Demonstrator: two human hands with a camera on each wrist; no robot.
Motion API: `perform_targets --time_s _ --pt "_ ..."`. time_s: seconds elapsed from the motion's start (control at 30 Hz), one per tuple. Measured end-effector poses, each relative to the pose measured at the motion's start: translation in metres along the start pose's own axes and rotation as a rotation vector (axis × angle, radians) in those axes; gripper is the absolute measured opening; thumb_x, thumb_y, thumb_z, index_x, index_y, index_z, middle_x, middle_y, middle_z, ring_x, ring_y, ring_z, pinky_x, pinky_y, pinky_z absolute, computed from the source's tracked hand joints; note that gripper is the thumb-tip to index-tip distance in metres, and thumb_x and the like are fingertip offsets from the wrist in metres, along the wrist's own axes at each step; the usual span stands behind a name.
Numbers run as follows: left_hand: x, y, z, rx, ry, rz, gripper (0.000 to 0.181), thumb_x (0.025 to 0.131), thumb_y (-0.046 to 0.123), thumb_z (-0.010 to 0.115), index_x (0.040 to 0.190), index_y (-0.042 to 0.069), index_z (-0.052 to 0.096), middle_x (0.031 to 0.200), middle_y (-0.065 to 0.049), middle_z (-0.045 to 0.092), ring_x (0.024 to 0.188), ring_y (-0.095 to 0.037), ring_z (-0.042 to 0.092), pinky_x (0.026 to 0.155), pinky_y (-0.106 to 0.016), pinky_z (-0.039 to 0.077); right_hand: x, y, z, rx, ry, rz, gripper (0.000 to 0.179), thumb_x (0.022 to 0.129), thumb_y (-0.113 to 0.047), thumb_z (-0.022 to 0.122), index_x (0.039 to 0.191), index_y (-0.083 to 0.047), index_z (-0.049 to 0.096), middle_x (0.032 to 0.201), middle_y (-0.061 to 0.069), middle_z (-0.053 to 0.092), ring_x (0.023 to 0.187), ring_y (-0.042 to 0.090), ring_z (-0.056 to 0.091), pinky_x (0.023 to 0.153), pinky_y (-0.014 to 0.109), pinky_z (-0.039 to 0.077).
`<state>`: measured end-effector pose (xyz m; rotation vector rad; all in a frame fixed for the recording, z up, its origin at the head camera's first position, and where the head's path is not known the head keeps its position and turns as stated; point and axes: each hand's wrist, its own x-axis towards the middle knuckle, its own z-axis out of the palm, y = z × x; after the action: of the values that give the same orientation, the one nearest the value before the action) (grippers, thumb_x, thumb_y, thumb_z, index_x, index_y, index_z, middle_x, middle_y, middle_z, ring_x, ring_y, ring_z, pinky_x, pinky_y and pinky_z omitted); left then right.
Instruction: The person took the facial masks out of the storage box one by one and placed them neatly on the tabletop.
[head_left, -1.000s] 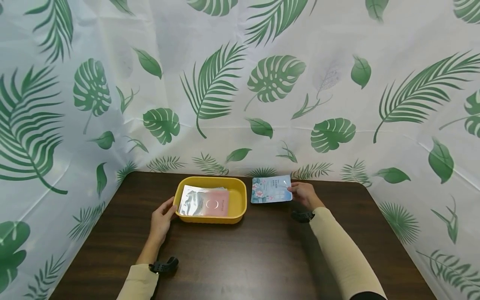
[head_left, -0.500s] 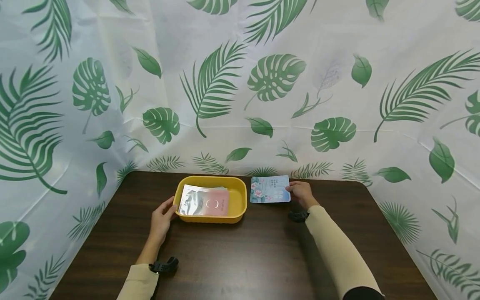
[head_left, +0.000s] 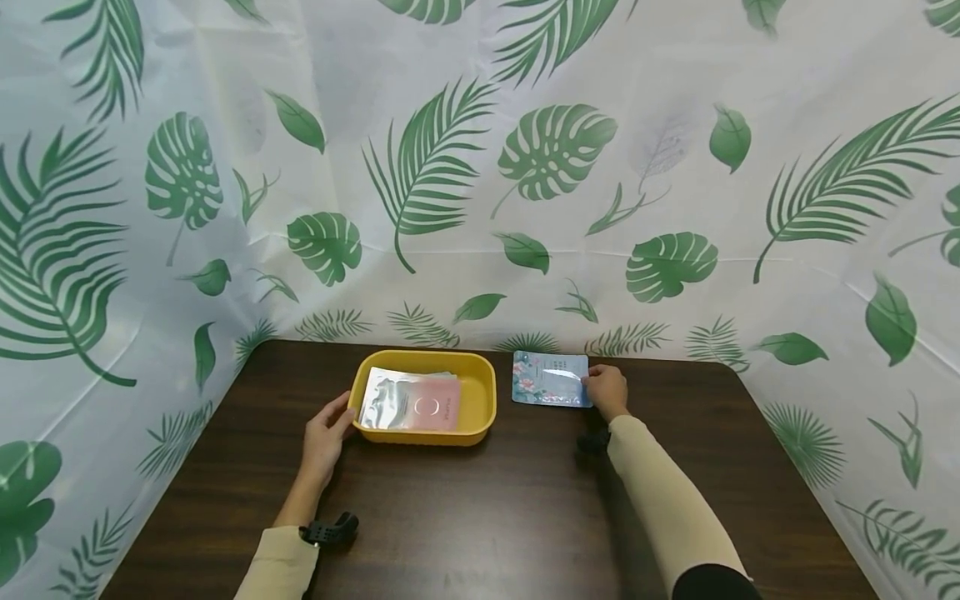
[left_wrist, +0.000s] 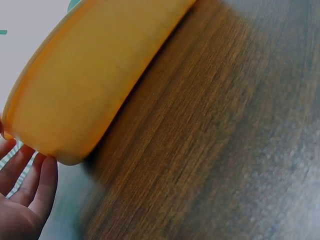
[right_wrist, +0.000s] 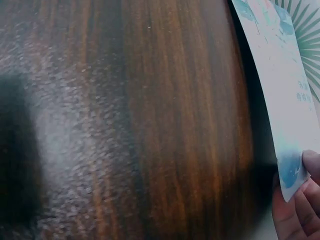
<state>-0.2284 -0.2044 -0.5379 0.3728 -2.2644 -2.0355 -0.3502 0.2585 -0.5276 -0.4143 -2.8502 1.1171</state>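
A yellow basket (head_left: pixel 476 408) stands on the table. At its left end, my left hand (head_left: pixel 324 442) grips the rim; in the left wrist view several fingertips press against the outer wall. Inside lie flat foil packets, the top one silver and pink (head_left: pixel 437 404), with a pale blue edge showing behind it. To the right of the basket, a light blue flower-printed packet (head_left: pixel 547 379) is pinched at its right edge by my right hand (head_left: pixel 609 392). The thumb lies on its face in the right wrist view. That packet tilts up off the table there, dark shadow beneath it.
The dark wood-grain table (head_left: pixel 450 517) ends at the back against a white cloth (head_left: pixel 450 292) printed with green leaves. The cloth also hangs along both sides. The packet is close to the table's back edge.
The blue packet first shifts slightly left, then back right and away from the basket, its face turning to catch glare. My left hand keeps its hold on the basket.
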Motion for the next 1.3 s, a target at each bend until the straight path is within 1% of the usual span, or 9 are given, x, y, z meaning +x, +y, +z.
perform_targets --time_s 0.27,0.47,0.5,0.6,0.77,0.87,0.97,1.1,1.3 --pt "0.002 -0.002 0.001 -0.017 0.016 0.045 0.045 0.101 0.016 0.053 0.143 0.003 0.046 0.143 -0.020 0.050 0.099 0.002 0.056 0.077 -0.010 0.051 0.000 -0.005 0.001 -0.015 0.003 -0.018 0.031 0.092 -0.011 0.058 0.115 0.008 0.065 0.116 0.029 0.065 0.105 0.043 0.060 0.090 0.053 0.049" --pt "0.003 -0.002 0.002 -0.017 0.011 0.035 0.044 0.101 0.015 0.052 0.144 0.004 0.046 0.144 -0.018 0.049 0.097 0.006 0.055 0.077 -0.010 0.052 0.000 -0.002 -0.002 -0.015 0.022 -0.026 0.029 0.093 -0.011 0.059 0.113 0.008 0.066 0.115 0.028 0.066 0.108 0.045 0.059 0.092 0.054 0.048" --pt "0.003 -0.003 0.002 -0.015 0.008 0.031 0.045 0.102 0.015 0.052 0.144 0.004 0.045 0.144 -0.018 0.049 0.101 0.003 0.056 0.077 -0.010 0.051 0.000 -0.001 -0.003 -0.014 0.026 -0.028 0.029 0.093 -0.011 0.059 0.113 0.008 0.066 0.115 0.028 0.066 0.108 0.045 0.059 0.092 0.054 0.048" --pt "0.003 -0.004 0.003 -0.012 0.008 0.016 0.045 0.102 0.016 0.052 0.145 0.005 0.045 0.146 -0.016 0.048 0.101 0.005 0.056 0.077 -0.009 0.051 0.001 0.001 -0.005 -0.002 0.024 -0.031 0.028 0.093 -0.014 0.059 0.111 0.007 0.067 0.110 0.027 0.068 0.100 0.041 0.062 0.085 0.050 0.050" --pt "0.004 -0.006 0.002 -0.005 0.017 0.007 0.046 0.102 0.019 0.052 0.146 0.007 0.045 0.148 -0.014 0.047 0.105 0.001 0.054 0.078 -0.008 0.050 0.000 -0.005 -0.010 0.085 -0.019 0.014 0.028 0.095 -0.017 0.057 0.107 0.005 0.069 0.096 0.021 0.071 0.078 0.026 0.064 0.061 0.030 0.049" --pt "0.003 -0.005 0.002 0.001 0.017 0.010 0.046 0.102 0.021 0.051 0.146 0.008 0.044 0.148 -0.014 0.046 0.111 -0.006 0.053 0.079 -0.008 0.050 -0.001 -0.012 -0.014 0.166 -0.056 0.058 0.028 0.096 -0.017 0.055 0.109 0.005 0.068 0.097 0.019 0.070 0.078 0.020 0.063 0.059 0.023 0.048" --pt "0.002 -0.004 0.002 0.006 0.015 0.010 0.047 0.102 0.022 0.051 0.146 0.008 0.044 0.148 -0.014 0.046 0.109 -0.003 0.053 0.078 -0.007 0.049 -0.005 -0.019 -0.017 0.237 -0.098 0.082 0.032 0.098 -0.018 0.054 0.114 0.007 0.066 0.101 0.020 0.069 0.082 0.023 0.066 0.062 0.023 0.054" --pt "0.000 -0.003 0.002 0.009 0.011 0.011 0.046 0.102 0.021 0.050 0.146 0.007 0.043 0.149 -0.015 0.045 0.102 0.008 0.051 0.078 -0.006 0.049 -0.008 -0.028 -0.021 0.302 -0.167 0.096 0.036 0.100 -0.020 0.053 0.119 0.010 0.062 0.104 0.022 0.069 0.085 0.024 0.068 0.074 0.031 0.060" --pt "-0.001 -0.003 0.002 0.003 0.010 0.023 0.046 0.102 0.018 0.051 0.146 0.006 0.044 0.148 -0.015 0.046 0.098 0.012 0.051 0.078 -0.008 0.050 -0.012 -0.043 -0.023 0.394 -0.261 0.116 0.042 0.101 -0.020 0.052 0.127 0.012 0.055 0.104 0.020 0.068 0.080 0.017 0.068 0.092 0.042 0.056"
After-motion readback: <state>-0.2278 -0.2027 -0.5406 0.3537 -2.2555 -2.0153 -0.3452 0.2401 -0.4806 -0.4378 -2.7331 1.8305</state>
